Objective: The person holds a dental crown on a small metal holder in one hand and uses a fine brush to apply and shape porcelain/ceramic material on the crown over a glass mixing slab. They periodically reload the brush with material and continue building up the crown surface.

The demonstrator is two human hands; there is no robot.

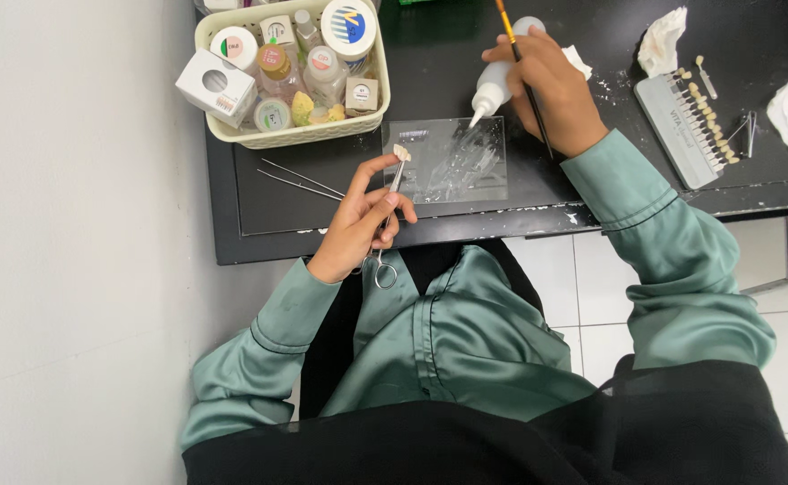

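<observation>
My left hand [358, 220] grips metal forceps [389, 216] with ring handles; their tip pinches a small pale tooth-shaped piece [402, 152] at the left edge of a clear glass slab [448, 162]. My right hand [551, 90] holds a white squeeze bottle [493, 85], nozzle tilted down over the slab's upper right, together with a thin brush [522, 63] with an orange and black handle. Wet streaks lie on the slab. Both sleeves are green satin.
A cream basket [232, 135] of small jars and bottles stands at the back left of the black table [259, 216]. Two thin metal rods [300, 180] lie beside the slab. At right are a tooth shade guide [695, 126], crumpled tissues [662, 40] and tweezers [749, 130].
</observation>
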